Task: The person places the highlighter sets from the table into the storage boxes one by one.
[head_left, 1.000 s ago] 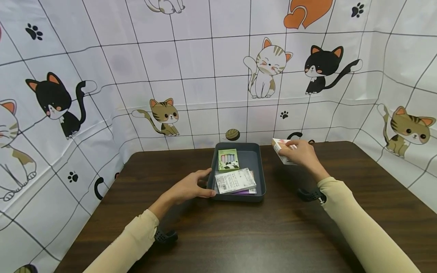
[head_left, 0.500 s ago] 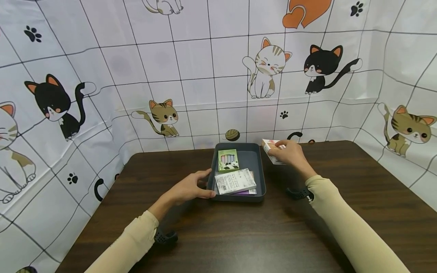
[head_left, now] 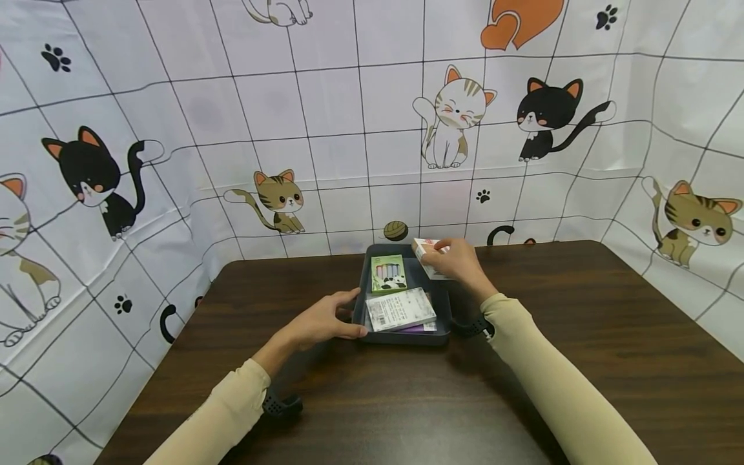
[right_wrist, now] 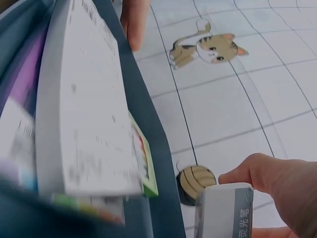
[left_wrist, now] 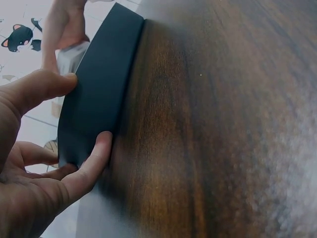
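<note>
My left hand (head_left: 322, 316) rests against the left side of a dark grey tray (head_left: 444, 316), thumb at the near corner and fingers along the outer wall. In the left wrist view its fingertips (left_wrist: 104, 139) touch that wall. My right hand (head_left: 459, 263) pinches a white and orange highlighter box (head_left: 427, 248), tilted above the tray's far right part. A green box with pictured pens and a panda (head_left: 388, 272) lies inside at the far left. Nearer lies a white printed box (head_left: 401, 309), partly covering a purple-edged pack (head_left: 421, 327).
The tray stands on a dark brown wooden table (head_left: 360, 400), close to its far edge. Behind and beside it hangs a white gridded sheet (head_left: 337, 103) printed with cats. A black band (head_left: 281, 405) shows under the left wrist.
My right hand has carried the highlighter box leftward, from beside the tray to above its far right part. My left hand and the tray have stayed put.
</note>
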`<state>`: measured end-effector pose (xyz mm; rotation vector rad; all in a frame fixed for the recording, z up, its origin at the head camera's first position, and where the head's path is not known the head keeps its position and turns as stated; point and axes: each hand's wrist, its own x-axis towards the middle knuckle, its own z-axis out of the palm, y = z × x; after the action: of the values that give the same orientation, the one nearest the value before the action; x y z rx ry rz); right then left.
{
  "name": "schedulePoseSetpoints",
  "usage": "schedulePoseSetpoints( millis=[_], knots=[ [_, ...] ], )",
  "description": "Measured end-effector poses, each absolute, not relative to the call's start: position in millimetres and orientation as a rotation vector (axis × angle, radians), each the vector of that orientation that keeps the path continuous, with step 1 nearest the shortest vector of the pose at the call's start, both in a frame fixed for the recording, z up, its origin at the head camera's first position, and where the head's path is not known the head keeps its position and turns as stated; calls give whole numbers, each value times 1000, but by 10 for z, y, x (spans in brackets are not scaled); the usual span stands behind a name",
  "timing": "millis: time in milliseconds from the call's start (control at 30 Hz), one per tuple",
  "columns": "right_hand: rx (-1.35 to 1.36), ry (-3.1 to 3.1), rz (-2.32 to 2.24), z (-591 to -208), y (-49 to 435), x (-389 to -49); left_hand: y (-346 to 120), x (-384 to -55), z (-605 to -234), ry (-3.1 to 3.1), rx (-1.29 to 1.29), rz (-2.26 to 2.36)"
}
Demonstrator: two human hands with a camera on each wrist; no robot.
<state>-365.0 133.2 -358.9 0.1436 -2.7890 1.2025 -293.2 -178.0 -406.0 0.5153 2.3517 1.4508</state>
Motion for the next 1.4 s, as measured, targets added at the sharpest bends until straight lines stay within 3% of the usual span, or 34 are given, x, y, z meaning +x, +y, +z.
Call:
schedulePoseSetpoints(
  millis=[767,1400],
  knots=[
    [95,-2735,1276,-3598,995,-3657,-1780,-2932,-4053,2354,529,1440],
    [59,-2678,1350,-3664,1026,-3670,-1787,-2919,-4053,2371,536,1426]
  ],
)
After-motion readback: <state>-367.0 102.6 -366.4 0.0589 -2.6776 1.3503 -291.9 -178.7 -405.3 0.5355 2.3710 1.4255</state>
